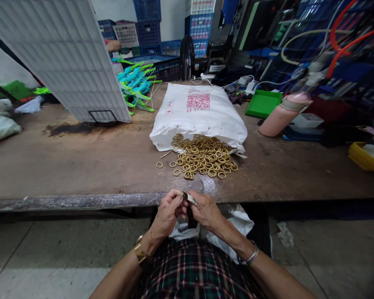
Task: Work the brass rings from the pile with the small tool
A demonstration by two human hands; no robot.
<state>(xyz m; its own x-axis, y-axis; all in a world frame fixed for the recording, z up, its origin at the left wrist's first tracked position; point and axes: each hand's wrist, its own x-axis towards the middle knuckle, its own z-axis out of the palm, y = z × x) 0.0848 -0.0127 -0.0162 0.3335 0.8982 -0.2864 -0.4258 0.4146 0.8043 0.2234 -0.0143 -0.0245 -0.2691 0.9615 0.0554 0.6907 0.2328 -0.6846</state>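
Over my lap, just in front of the table edge, my two hands meet. My right hand [207, 211] is closed around a small tool with a pale, flat body and a dark tip [190, 198]; its exact kind is not clear. The fingers of my left hand [169, 211] are pinched together at the tool's tip, and whatever they hold is too small to make out. Beyond them, a heap of brass-coloured rings [202, 160] spills across the table from the mouth of a white woven sack [177, 110] with red print.
White sacking [241, 220] lies across my lap. A grey-white ribbed panel [65, 54] stands at the left, beside teal and lime plastic pieces [137, 83]. To the right are a green tray [263, 104], a pink bottle [282, 116] and a yellow basket [366, 160].
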